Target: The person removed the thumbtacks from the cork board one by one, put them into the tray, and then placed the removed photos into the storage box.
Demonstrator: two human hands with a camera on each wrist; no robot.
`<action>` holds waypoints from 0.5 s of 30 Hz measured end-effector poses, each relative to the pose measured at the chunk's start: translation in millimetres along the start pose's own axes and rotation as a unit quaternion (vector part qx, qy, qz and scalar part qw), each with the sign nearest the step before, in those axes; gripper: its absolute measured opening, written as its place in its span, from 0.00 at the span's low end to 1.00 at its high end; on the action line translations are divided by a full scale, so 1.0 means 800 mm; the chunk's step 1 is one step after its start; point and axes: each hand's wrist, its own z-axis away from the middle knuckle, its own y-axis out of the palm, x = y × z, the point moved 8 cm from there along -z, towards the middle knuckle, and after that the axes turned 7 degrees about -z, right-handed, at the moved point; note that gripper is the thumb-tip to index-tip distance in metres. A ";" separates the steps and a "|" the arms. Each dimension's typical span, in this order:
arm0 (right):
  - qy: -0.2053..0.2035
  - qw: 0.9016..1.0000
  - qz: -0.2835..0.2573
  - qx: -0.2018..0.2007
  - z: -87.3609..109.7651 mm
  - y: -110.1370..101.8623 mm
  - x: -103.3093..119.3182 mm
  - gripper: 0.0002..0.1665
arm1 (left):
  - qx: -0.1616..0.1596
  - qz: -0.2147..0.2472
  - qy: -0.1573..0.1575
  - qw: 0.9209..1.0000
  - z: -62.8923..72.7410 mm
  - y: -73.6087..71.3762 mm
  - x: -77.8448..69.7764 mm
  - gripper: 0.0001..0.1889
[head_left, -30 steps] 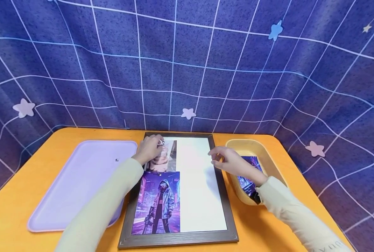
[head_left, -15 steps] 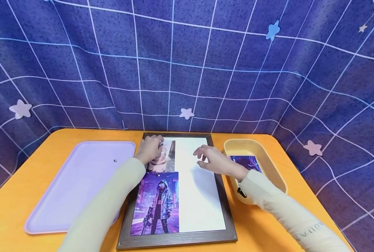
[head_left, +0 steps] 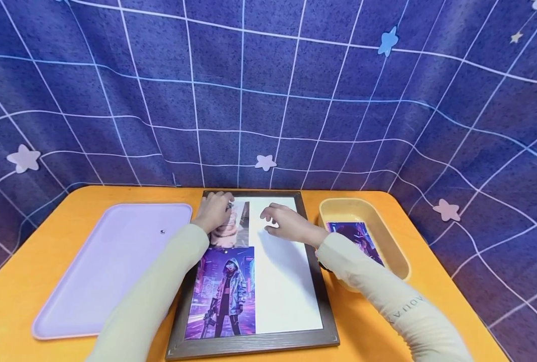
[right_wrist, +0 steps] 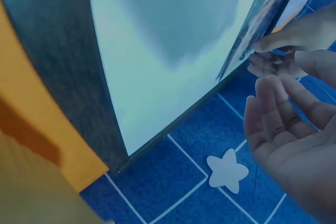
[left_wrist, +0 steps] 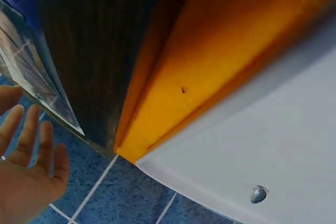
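My left hand (head_left: pixel 215 211) is at the upper left of the white board (head_left: pixel 286 291), over a picture of a pink, fluffy figure (head_left: pixel 225 234). A small silver ball (head_left: pixel 229 205) shows between its thumb and forefinger at the picture's top. My right hand (head_left: pixel 286 223) hovers over the bare white part of the board, fingers loosely bent, with nothing visible in them. Below the pink picture lies a purple picture of a hooded figure (head_left: pixel 225 296), with another small ball (head_left: pixel 225 251) at its top edge. In the right wrist view both hands are close together.
A dark wooden frame (head_left: pixel 254 344) surrounds the board on the orange table. The lilac tray (head_left: pixel 110 281) at left bears one silver ball (left_wrist: pixel 258 194). At right, the yellow bin (head_left: pixel 392 251) contains a purple picture (head_left: pixel 354 236). A blue gridded curtain (head_left: pixel 268 100) hangs behind.
My right hand has moved left from the frame's right edge to over the white board, close to the left hand. The left hand stays at the pink picture's top.
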 end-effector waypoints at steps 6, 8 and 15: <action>-0.010 1.000 -0.013 0.011 -0.019 0.017 0.001 0.17 | 0.001 0.005 0.009 1.000 -0.005 0.004 0.003 0.16; -0.012 1.000 -0.019 0.014 -0.025 0.023 0.001 0.17 | -0.002 0.003 0.013 1.000 -0.007 0.006 0.004 0.17; -0.025 0.999 -0.020 0.018 -0.041 0.044 0.007 0.17 | -0.008 -0.003 0.021 1.000 -0.013 0.008 0.006 0.18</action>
